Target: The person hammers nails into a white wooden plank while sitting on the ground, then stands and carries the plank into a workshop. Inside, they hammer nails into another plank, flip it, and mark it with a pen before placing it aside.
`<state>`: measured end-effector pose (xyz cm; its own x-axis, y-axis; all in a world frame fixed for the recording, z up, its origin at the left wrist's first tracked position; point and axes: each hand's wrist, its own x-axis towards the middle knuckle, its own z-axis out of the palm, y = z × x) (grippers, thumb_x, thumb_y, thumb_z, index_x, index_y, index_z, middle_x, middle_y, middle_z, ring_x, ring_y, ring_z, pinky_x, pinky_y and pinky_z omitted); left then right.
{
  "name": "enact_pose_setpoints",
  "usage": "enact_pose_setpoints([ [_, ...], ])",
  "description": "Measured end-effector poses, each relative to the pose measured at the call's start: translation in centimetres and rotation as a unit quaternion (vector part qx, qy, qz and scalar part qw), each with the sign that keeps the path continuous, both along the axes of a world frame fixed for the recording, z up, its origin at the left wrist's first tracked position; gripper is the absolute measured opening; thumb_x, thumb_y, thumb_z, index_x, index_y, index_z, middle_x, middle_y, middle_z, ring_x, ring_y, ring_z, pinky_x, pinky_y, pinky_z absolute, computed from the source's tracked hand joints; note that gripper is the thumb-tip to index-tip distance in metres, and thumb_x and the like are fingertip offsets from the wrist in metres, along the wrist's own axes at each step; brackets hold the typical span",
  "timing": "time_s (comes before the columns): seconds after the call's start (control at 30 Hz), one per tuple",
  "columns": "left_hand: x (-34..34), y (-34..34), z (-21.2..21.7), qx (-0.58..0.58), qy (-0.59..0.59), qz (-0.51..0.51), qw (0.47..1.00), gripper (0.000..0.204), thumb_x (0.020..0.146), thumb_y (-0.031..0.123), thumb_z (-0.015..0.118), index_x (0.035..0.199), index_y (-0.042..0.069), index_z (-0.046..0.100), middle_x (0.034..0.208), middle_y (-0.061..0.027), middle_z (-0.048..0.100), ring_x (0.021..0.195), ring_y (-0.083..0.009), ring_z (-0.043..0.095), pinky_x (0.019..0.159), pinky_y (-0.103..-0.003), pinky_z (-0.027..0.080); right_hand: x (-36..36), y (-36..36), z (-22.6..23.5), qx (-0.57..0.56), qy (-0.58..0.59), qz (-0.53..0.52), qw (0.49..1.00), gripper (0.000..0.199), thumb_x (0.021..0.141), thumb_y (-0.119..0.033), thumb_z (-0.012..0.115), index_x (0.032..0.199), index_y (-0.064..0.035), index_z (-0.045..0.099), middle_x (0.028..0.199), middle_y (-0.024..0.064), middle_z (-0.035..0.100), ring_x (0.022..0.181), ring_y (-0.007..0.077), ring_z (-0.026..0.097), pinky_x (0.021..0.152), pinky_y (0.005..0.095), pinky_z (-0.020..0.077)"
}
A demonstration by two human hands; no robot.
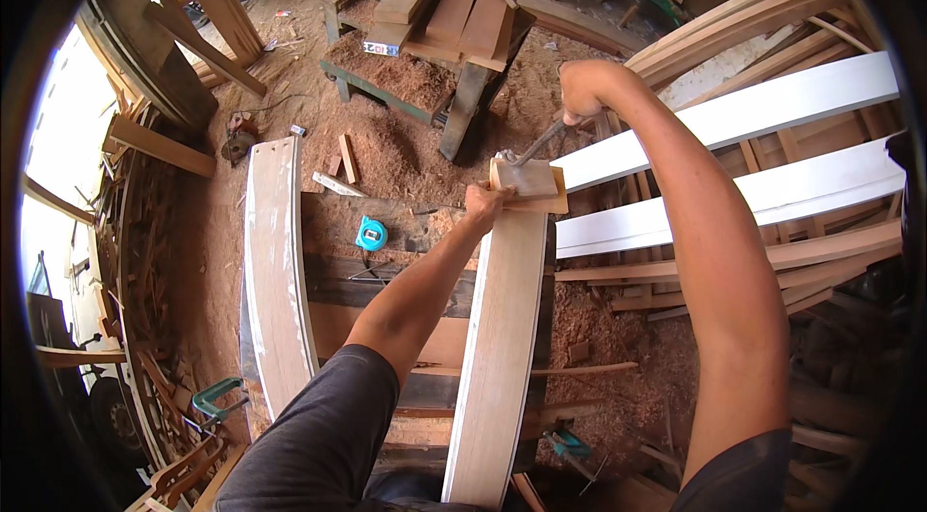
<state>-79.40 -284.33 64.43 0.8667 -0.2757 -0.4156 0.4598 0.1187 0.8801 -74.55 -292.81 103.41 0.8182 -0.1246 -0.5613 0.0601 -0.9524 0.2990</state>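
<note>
Left hand: left hand (483,203) presses on a small wood block (526,181), fingers curled over its near edge.
Right hand: right hand (582,92) fisted around the handle of a hammer (534,147), whose head meets the block.
Block: sits on the far end of a long pale board (502,338), at 12 o'clock from the person.
Surface: dark workbench (386,280), sawdust floor (386,150).
Around: teal tape measure (371,234) at 10 o'clock of the board; curved plank (275,266) at 9; white boards (753,111) at 2; green clamp (217,398) at 8.
</note>
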Motion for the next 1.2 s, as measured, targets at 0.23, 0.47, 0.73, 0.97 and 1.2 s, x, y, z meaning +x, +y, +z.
enact_pose_setpoints([
  [0.23, -1.1, 0.6, 1.9, -0.026, 0.003, 0.046, 0.999, 0.051, 0.085, 0.011, 0.089, 0.125, -0.012, 0.068, 0.104, -0.0162, 0.077, 0.082, -0.0197, 0.073, 0.071, -0.034, 0.061, -1.2, 0.9, -0.2, 0.035, -0.016, -0.062, 0.997, 0.023, 0.089, -0.015, 0.077, 0.099, 0.0054, 0.079, 0.091, 0.0218, 0.077, 0.081, 0.0330, 0.075, 0.071, 0.0486, 0.0576],
  [0.47, -1.2, 0.7, 2.7, -0.002, 0.004, 0.052, 0.999, 0.049, 0.083, 0.011, 0.091, 0.121, -0.013, 0.069, 0.105, -0.0163, 0.076, 0.082, -0.0204, 0.072, 0.070, -0.035, 0.060, -8.8, -0.9, -4.5, 0.107, -0.109, -0.110, 0.982, 0.026, 0.090, -0.006, 0.059, 0.103, 0.0095, 0.076, 0.109, 0.0343, 0.074, 0.109, 0.0448, 0.074, 0.094, 0.0483, 0.0596],
  [0.73, -0.4, 0.4, 1.6, -0.022, -0.018, -0.005, 1.000, 0.047, 0.087, 0.018, 0.090, 0.121, -0.010, 0.073, 0.102, -0.0149, 0.078, 0.085, -0.0191, 0.073, 0.072, -0.036, 0.061, -19.2, 3.3, -8.8, 0.156, -0.268, -0.311, 0.898, 0.027, 0.107, -0.026, 0.062, 0.109, -0.0015, 0.072, 0.090, 0.0220, 0.076, 0.089, 0.0390, 0.077, 0.079, 0.0519, 0.0603],
  [0.97, 1.5, 2.4, -0.7, 0.065, -0.051, 0.010, 0.997, 0.048, 0.097, 0.033, 0.079, 0.120, -0.008, 0.072, 0.102, -0.0138, 0.079, 0.087, -0.0245, 0.074, 0.077, -0.041, 0.059, -18.6, 3.2, -11.0, 0.318, -0.269, -0.365, 0.833, 0.023, 0.103, -0.018, 0.064, 0.104, 0.0030, 0.073, 0.093, 0.0249, 0.077, 0.087, 0.0363, 0.079, 0.082, 0.0509, 0.0617],
  [1.2, 8.0, -3.1, 3.0, 0.335, -0.329, 0.007, 0.883, 0.058, 0.094, 0.052, 0.075, 0.110, -0.003, 0.073, 0.112, -0.0301, 0.073, 0.111, -0.0442, 0.070, 0.094, -0.052, 0.056, -21.2, 5.2, -13.1, 0.288, -0.327, -0.317, 0.842, 0.028, 0.103, -0.016, 0.060, 0.119, 0.0050, 0.071, 0.091, 0.0265, 0.075, 0.083, 0.0423, 0.075, 0.081, 0.0519, 0.0590],
])
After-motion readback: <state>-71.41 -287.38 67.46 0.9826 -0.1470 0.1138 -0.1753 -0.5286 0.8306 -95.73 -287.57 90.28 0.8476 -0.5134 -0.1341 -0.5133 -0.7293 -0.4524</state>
